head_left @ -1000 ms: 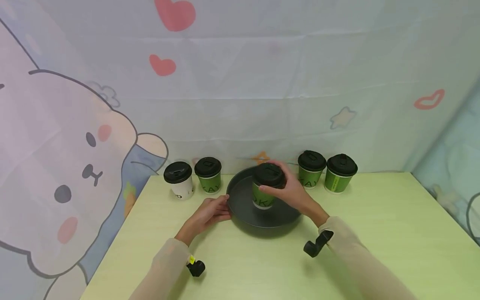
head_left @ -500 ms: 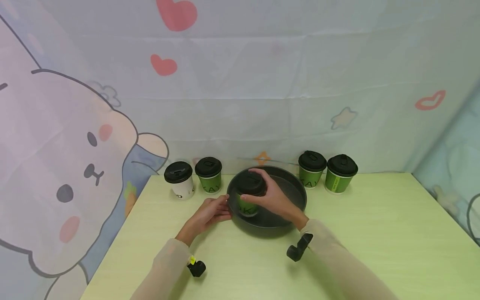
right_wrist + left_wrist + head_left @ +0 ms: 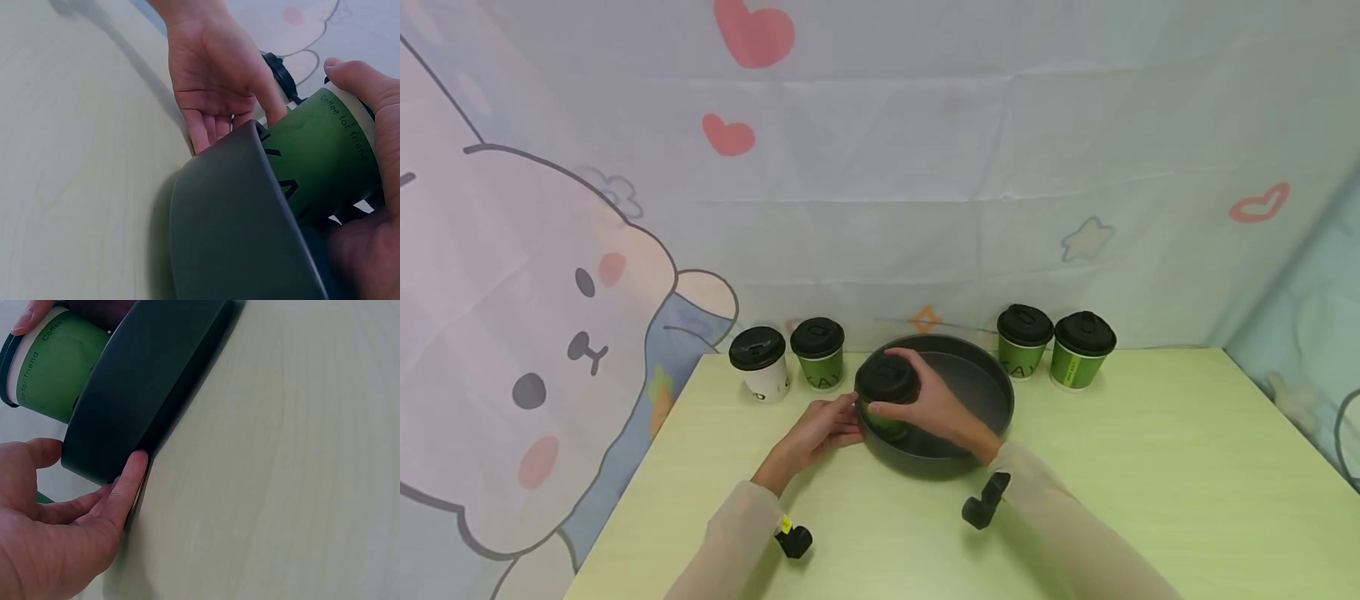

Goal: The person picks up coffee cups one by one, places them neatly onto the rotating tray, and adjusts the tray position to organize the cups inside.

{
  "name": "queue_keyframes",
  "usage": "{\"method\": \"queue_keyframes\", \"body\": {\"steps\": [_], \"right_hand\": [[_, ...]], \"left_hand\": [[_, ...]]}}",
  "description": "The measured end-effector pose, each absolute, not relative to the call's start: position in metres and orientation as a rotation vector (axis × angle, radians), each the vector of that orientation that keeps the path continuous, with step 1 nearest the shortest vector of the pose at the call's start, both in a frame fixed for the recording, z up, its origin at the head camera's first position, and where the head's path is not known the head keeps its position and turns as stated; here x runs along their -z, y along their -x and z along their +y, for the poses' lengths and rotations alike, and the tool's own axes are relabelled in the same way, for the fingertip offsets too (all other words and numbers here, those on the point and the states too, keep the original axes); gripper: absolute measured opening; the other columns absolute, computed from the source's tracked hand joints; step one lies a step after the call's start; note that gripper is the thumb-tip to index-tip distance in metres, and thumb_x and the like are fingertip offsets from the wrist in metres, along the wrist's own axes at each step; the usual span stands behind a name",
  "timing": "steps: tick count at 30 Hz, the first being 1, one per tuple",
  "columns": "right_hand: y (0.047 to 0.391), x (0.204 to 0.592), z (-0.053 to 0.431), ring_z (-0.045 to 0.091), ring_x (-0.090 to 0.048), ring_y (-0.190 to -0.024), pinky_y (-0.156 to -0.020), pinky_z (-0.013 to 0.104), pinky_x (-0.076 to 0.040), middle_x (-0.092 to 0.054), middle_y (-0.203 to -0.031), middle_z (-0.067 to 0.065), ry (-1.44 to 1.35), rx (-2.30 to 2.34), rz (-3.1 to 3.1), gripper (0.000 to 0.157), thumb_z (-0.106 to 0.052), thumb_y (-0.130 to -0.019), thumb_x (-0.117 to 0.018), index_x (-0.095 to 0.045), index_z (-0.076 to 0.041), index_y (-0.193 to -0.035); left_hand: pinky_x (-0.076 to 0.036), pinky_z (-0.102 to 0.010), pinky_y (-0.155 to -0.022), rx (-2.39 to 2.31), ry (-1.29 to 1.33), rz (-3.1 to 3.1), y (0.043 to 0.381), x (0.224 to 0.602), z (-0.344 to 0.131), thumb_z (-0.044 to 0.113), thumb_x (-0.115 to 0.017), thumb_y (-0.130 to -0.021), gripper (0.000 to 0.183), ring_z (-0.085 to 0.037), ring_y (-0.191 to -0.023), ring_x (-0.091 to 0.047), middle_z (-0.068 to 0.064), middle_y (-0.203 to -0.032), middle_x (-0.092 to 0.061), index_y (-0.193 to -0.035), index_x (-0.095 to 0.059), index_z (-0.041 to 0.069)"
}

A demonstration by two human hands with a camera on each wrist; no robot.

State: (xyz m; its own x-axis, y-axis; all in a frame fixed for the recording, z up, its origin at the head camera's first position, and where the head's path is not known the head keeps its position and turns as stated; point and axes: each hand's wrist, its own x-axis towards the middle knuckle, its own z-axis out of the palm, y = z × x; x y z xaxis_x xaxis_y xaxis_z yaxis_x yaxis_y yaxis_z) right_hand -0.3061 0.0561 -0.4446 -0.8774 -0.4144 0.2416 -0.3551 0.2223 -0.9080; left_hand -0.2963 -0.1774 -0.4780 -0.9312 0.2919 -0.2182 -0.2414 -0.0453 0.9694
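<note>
A round dark grey pan [image 3: 973, 392] stands on the table. At its left side my left hand [image 3: 816, 429] holds it, thumb at the rim and fingertips low on the outer wall, as the left wrist view shows [image 3: 69, 531]. My right hand [image 3: 936, 408] grips a green paper coffee cup [image 3: 325, 156] with a black lid [image 3: 886, 379], thumb and fingers spread around its top. The cup is inside the pan, close to the left wall, and the near rim hides part of its base in the right wrist view.
Left of the pan stand a white lidded cup [image 3: 765, 379] and a green lidded cup [image 3: 822, 367]. Two more green lidded cups, one nearer [image 3: 1021, 354] and one farther right [image 3: 1075, 362], stand right of it. A printed cloth [image 3: 880, 167] hangs behind the table [image 3: 1150, 467].
My right hand has carried the green coffee cup leftward and lower within the pan, from near its middle to its left wall. My left hand has stayed at the pan's side.
</note>
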Motion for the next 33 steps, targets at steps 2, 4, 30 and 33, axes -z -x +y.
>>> {"method": "queue_keyframes", "body": {"steps": [2,4,30,33], "right_hand": [[0.306,0.445,0.055,0.027,-0.048,-0.136,-0.112,0.056,-0.04,-0.048,-0.15,0.004,0.766,1.771,2.415,0.088,-0.029,-0.082,-0.091,-0.043,-0.022,-0.155],[0.306,0.446,0.055,0.028,-0.05,-0.134,-0.112,0.055,-0.04,-0.048,-0.15,0.006,0.779,1.78,2.402,0.088,-0.025,-0.083,-0.09,-0.042,-0.021,-0.156],[0.3,0.435,0.121,0.039,-0.046,-0.14,-0.114,0.054,-0.042,-0.046,-0.151,0.02,0.908,1.97,2.332,0.063,-0.024,-0.103,-0.068,-0.036,-0.016,-0.157],[0.298,0.434,0.152,0.035,-0.048,-0.138,-0.114,0.051,-0.043,-0.05,-0.148,0.016,0.884,1.945,2.457,0.055,-0.02,-0.105,-0.065,-0.042,-0.013,-0.154]], "left_hand": [[-0.06,-0.035,-0.092,-2.033,-0.061,1.88,0.297,0.478,-0.177,0.027,-0.049,-0.11,0.051,-0.018,-0.09,-0.07,-0.015,-0.102,-0.067,-0.131,-0.053,-0.019],[-0.06,-0.035,-0.092,-2.028,-0.063,1.881,0.297,0.478,-0.177,0.027,-0.049,-0.11,0.051,-0.018,-0.09,-0.07,-0.014,-0.102,-0.067,-0.131,-0.053,-0.019],[-0.061,-0.033,-0.089,-2.033,-0.049,1.896,0.297,0.479,-0.175,0.026,-0.051,-0.109,0.047,-0.017,-0.088,-0.069,-0.013,-0.098,-0.066,-0.128,-0.056,-0.017],[-0.061,-0.033,-0.089,-2.033,-0.047,1.9,0.296,0.478,-0.176,0.026,-0.051,-0.109,0.047,-0.017,-0.088,-0.069,-0.013,-0.099,-0.066,-0.128,-0.056,-0.017]]}}
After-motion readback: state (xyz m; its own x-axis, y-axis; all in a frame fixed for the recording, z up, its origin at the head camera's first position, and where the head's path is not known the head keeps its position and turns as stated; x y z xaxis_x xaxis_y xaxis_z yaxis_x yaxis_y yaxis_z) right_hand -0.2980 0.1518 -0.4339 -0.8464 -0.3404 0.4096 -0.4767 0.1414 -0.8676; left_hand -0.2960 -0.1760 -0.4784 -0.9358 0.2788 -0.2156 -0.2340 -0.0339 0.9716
